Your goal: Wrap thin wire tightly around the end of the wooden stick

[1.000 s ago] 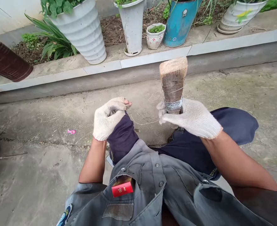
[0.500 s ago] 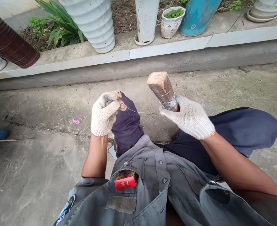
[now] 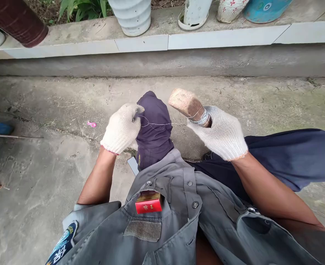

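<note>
In my gloved right hand (image 3: 220, 132) is a wooden block (image 3: 186, 103), its bare end pointing up and left. Thin pale wire (image 3: 202, 118) is wound around the block close to my fingers. From there a strand stretches left across my dark trouser knee (image 3: 154, 129) and forms a loose loop near my gloved left hand (image 3: 123, 127). My left fingers are closed around the strand's end; the glove hides the exact pinch. Both hands wear white knitted gloves.
A low concrete ledge (image 3: 140, 46) runs across the back, carrying white pots (image 3: 132, 18), a brown pot (image 3: 18, 22) and a blue pot (image 3: 264, 11). A small pink object (image 3: 91, 124) lies on the concrete floor. A red box (image 3: 148, 204) sits in my shirt pocket.
My left hand has turned so its back faces up, and a loop now shows in the strand. The block tips further left in my right hand. The camera view has tilted downward.
</note>
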Tool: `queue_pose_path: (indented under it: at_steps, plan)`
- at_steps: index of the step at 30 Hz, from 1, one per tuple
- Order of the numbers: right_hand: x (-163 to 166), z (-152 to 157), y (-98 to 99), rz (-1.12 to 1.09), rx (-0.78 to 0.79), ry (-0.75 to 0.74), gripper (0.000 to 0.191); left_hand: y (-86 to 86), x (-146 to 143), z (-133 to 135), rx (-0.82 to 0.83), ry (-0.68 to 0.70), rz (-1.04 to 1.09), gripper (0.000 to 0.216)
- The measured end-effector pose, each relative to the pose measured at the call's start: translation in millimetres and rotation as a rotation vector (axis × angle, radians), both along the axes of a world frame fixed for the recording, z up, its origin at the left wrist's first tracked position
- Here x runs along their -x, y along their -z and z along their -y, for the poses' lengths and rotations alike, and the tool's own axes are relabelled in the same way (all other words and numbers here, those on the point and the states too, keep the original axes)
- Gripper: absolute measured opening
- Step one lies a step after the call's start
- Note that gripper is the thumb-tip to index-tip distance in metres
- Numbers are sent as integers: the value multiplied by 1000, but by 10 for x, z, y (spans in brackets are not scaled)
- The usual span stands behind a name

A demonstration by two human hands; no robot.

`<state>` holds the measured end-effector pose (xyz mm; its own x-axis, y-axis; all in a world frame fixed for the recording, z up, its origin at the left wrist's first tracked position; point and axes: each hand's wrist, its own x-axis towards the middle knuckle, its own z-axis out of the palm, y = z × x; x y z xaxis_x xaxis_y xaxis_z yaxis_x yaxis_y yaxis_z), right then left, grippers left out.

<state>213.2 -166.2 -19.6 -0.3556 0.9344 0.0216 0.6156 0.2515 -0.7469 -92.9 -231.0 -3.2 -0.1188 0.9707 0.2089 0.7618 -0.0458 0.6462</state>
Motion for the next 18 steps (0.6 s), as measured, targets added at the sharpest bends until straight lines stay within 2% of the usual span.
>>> queue_pose_path:
  at_steps: [3,6,11,14,18]
  plan:
    - [75,55,98,-1,26,-54,38,155,49,97,0,-42,-87,25]
    - [143,97,171,16,24,-82,38,237,94,196,49,-84,-131,31]
    - [239,120,144,69,92,-61,40,301,122,313,88,-99,-76,37]
    - [277,117,92,15,176,-51,44,306,93,386,66,-115,0,43]
    - [272,115,100,-131,273,-99,39,307,66,464,70,-202,247,40]
